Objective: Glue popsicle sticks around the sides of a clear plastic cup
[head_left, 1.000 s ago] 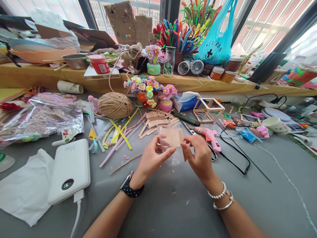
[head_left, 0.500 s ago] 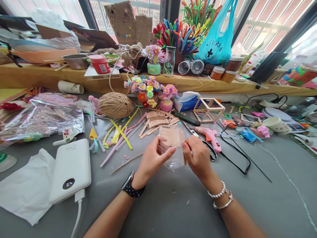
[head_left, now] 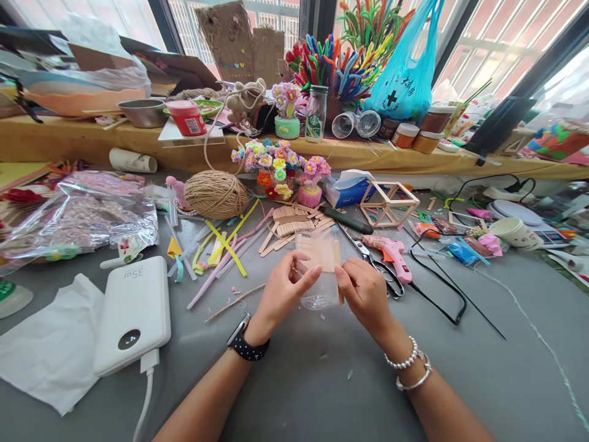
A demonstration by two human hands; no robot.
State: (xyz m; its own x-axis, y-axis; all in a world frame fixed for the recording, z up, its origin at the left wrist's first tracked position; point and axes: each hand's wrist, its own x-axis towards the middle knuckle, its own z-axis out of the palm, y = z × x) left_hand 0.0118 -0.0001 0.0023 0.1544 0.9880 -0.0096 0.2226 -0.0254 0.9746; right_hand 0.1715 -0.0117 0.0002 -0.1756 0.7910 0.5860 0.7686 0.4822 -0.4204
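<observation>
Left-hand fingers point(head_left: 309, 280) grasp a clear plastic cup point(head_left: 318, 296); right-hand fingers point(head_left: 346, 284) pinch a flat tan wooden stick point(head_left: 337, 252), now drawn in against the cup's right side.

Daylight comes in strong through the windows point(head_left: 510, 67) at the back, nearly bleaching the panes, and glints off the crinkled wrap point(head_left: 87, 212). Small highlights catch the clear cup point(head_left: 318, 291). Shadows on the worktop point(head_left: 294, 380) look faint. The middle's fairly crisp; the edges stretch and soften.
</observation>
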